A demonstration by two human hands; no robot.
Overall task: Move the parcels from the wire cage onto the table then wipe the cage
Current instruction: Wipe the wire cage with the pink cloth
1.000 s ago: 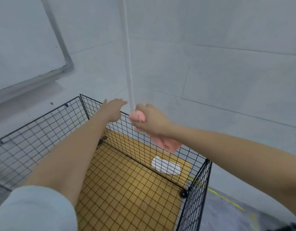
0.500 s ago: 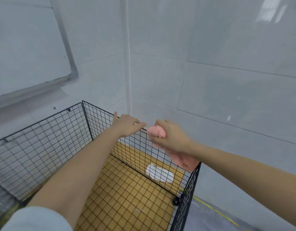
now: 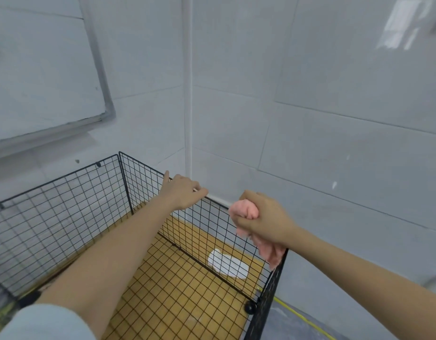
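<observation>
A black wire cage (image 3: 64, 217) stands in a tiled corner, with nothing inside it. A yellow floor shows through its mesh bottom. My left hand (image 3: 181, 192) rests on the top rim of the far panel, its fingers curled over the wire. My right hand (image 3: 262, 220) grips a bunched pink cloth (image 3: 245, 209) against that same rim, close to the right corner. The cloth's tail (image 3: 271, 255) hangs down below my fist. No parcels and no table are in view.
White tiled walls (image 3: 310, 143) meet in a corner right behind the cage. A framed board (image 3: 40, 82) hangs on the left wall. A white patch (image 3: 228, 265) lies on the yellow floor beyond the far panel. A yellow line (image 3: 298, 315) runs along the grey floor at the right.
My right hand has slid the pink cloth rightward along the far rim toward the right corner. My left hand has stayed on the rim. The camera has tilted up.
</observation>
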